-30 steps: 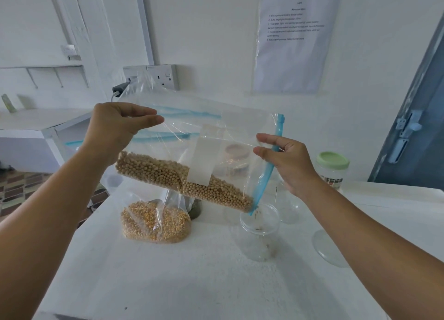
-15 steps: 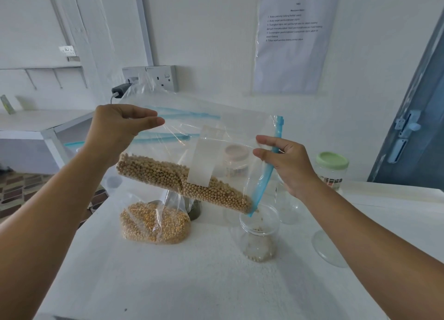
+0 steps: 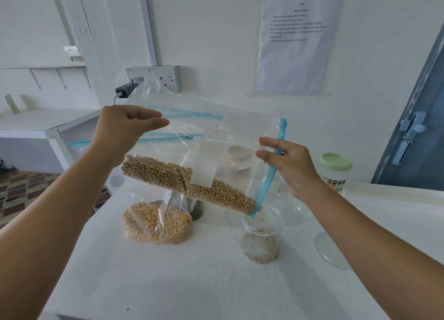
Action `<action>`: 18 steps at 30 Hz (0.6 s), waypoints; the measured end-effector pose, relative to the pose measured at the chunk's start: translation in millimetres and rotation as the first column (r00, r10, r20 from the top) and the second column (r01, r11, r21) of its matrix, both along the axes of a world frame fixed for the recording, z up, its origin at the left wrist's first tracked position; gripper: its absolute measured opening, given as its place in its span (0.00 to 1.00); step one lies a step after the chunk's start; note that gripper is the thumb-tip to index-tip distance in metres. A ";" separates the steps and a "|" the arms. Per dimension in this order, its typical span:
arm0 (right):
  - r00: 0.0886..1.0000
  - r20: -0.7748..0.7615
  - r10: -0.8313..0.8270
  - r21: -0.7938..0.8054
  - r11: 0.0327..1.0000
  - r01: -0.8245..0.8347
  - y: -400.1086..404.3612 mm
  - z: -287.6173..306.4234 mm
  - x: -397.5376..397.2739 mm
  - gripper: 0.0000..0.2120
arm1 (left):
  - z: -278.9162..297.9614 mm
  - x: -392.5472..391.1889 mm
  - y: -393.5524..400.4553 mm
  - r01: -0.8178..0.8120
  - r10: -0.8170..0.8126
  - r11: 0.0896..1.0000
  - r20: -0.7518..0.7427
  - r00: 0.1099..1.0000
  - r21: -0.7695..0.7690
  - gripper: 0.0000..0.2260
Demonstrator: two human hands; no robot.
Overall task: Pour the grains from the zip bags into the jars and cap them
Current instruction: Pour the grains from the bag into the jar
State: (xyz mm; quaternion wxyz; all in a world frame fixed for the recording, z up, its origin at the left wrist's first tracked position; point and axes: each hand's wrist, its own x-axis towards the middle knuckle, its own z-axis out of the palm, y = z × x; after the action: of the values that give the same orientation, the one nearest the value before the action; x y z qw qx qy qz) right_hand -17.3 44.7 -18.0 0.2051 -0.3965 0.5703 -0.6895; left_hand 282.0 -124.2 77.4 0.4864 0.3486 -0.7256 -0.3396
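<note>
White laminate makes up the table (image 3: 168, 283) that fills the lower view, running back to a pale wall with a printed sheet (image 3: 294, 38) and a double socket (image 3: 156, 77). Above the table a clear zip bag of soybeans (image 3: 187, 182) hangs tilted down to the right, its blue zip strip (image 3: 271, 173) at the low end just over the mouth of an open jar (image 3: 261, 233). The left hand (image 3: 120, 132) pinches the raised corner of that bag between thumb and fingers; the right hand (image 3: 288, 163) has its fingers curled round the zip edge, holding it. Beans lie in a shallow layer at the bottom of the open jar. A second bag of yellow corn kernels (image 3: 156, 226) rests on the table to the left of the jar. Behind stand a green-lidded jar (image 3: 335, 170), a pink-lidded jar (image 3: 239, 161) seen through the plastic, and an empty clear jar (image 3: 290, 204). A clear lid (image 3: 331, 250) lies flat on the table at the right.
</note>
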 end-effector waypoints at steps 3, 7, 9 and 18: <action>1.000 -0.004 0.001 0.001 1.000 -0.001 -0.7 -0.6 -1.0 0.17 | 0.7 -0.2 0.4 -0.004 0.004 1.000 0.006 1.000 0.001 0.14; 1.000 0.001 0.004 -0.004 1.000 -0.004 -1.4 -0.8 -1.7 0.17 | 1.0 -0.2 0.0 -0.001 0.001 1.000 0.011 1.000 -0.002 0.15; 1.000 0.003 0.003 -0.004 1.000 -0.003 -1.3 -0.5 -1.6 0.17 | 1.3 0.0 -0.7 0.000 0.000 1.000 0.013 1.000 -0.001 0.15; 1.000 0.006 0.010 -0.014 1.000 -0.010 -2.2 0.0 -1.4 0.17 | 4.6 -0.7 -1.3 0.022 -0.022 1.000 -0.005 1.000 0.001 0.13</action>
State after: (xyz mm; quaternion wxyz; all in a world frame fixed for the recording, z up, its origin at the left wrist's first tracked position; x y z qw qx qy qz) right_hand -18.6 42.5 -18.1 0.2075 -0.3984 0.5630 -0.6937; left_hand 281.3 -125.4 82.0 0.4843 0.3401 -0.7280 -0.3462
